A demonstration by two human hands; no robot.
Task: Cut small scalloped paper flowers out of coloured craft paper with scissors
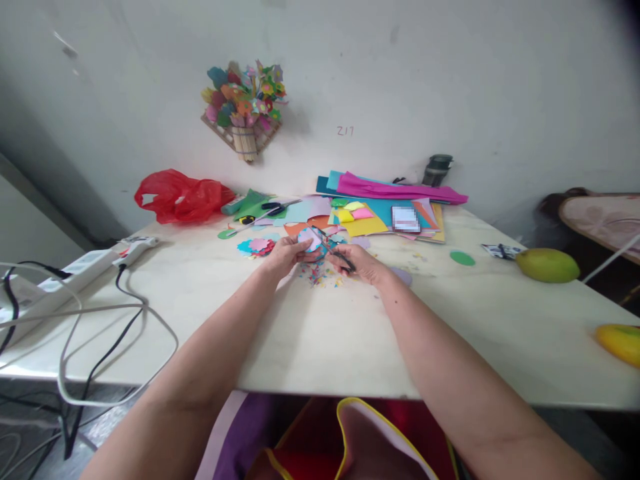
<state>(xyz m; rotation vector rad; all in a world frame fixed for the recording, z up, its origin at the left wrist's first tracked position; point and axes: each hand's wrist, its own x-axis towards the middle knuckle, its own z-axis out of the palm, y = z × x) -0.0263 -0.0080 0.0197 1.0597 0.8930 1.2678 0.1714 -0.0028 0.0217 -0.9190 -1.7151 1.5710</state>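
Left grip (286,256) pinching lilac paper (309,238), right grip (359,261) around scissors (346,261); colourful snippets (323,276) below

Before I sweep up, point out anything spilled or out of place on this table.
Tiny paper scraps lie scattered like a spill below the scissors. The green fruit at right seems odd amid paper-cutting.

Hands (286,255) hold scissors (345,261) and lilac paper (307,239)

Home-type room doing duty as a craft corner: pale table (325,353) against a bare wall (400,87), coloured sheets (367,225), paper clippings (320,275), hung flower ornament (244,100), power strip (80,270), green fruit (547,265). Padded thing far right (600,217), possibly a chair; cut off.
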